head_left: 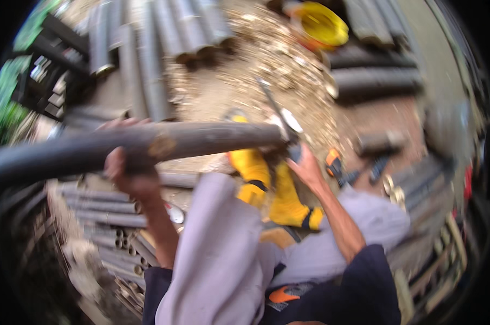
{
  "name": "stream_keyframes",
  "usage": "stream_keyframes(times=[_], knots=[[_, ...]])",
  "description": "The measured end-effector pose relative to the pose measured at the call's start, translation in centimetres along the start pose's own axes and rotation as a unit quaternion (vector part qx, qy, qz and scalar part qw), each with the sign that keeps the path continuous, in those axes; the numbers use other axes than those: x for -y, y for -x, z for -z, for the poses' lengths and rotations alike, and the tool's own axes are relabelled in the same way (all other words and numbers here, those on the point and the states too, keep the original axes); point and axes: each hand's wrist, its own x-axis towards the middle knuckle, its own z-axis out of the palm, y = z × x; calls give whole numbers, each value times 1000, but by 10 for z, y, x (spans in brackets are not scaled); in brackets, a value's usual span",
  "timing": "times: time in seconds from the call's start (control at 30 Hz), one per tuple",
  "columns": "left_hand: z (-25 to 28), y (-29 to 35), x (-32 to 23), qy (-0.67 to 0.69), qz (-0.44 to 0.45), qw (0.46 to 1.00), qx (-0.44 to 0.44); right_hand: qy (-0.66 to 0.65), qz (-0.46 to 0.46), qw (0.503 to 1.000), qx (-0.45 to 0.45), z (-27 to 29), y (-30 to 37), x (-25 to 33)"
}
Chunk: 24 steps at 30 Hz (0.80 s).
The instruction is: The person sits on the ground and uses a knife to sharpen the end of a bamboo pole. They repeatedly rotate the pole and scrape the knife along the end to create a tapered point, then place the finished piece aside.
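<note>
A thick dark bamboo pole (218, 136) lies level in front of me, running from the left rim to the middle. My left hand (127, 170) grips it from below, with its fingers showing over the far side. At the pole's right end, my right hand (305, 165) is closed round the grip of a slim long-bladed hand tool (273, 102), its blade slanting up and away. Motion blur hides the tool's exact kind and whether the blade touches the pole. A pale oval (291, 120) shows beside the blade.
Yellow boots (291, 200) stand below the pole on chip-strewn ground (277, 59). Bamboo poles (185, 27) lie ahead, with cut lengths (106, 208) stacked at left. A yellow bucket or helmet (323, 26) lies far right. An orange-and-black tool (334, 162) and a short bamboo piece (380, 142) sit at right.
</note>
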Motion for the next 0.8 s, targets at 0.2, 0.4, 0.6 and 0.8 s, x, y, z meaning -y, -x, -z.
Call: stream_keyframes(times=[0.2, 0.4, 0.6, 0.8], knots=[[65, -11, 80, 79, 91, 958, -262, 23, -64, 998, 7, -9, -1, 13], [118, 12, 102, 216, 179, 915, -289, 54, -61, 996, 28, 1, 2, 19], [118, 15, 89, 261, 204, 906, -263, 62, -79, 994, 32, 2, 6, 31], [131, 20, 110, 250, 234, 900, -271, 3, -43, 999, -14, -4, 7, 5]])
